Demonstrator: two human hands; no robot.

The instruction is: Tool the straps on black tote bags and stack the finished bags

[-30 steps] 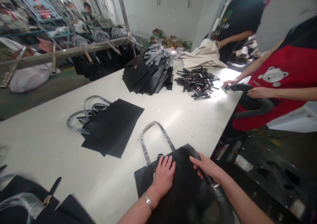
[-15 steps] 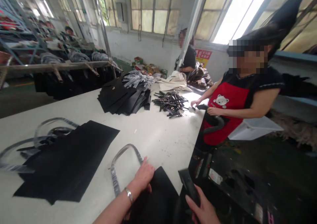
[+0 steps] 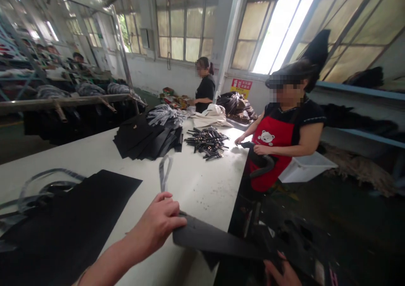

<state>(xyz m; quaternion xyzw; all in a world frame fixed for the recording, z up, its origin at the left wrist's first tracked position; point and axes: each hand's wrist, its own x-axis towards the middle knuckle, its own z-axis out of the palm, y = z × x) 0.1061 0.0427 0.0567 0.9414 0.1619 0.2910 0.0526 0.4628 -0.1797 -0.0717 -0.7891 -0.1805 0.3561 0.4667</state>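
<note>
My left hand (image 3: 158,222) is closed on the far left corner of a black bag panel (image 3: 218,237), thumb on top. The panel is lifted off the table and tilted, stretching to the lower right. A plastic-wrapped handle (image 3: 164,172) rises in a narrow loop behind my left fingers. My right hand (image 3: 283,271) grips dark material at the panel's right end, near the bottom edge of the view; dark surroundings blur exactly which layer it holds.
The white table (image 3: 186,180) bears black panels (image 3: 79,218) at left, a fanned panel stack (image 3: 145,136), and a heap of short black straps (image 3: 207,142). A co-worker in a red apron (image 3: 268,151) stands at the right edge, handling a dark padded strip. Another person (image 3: 205,90) stands behind.
The panel has come up off the table, and its handle has swung from a wide loop to a narrow one. My left hand has moved left and gripped the corner; my right hand has shifted right.
</note>
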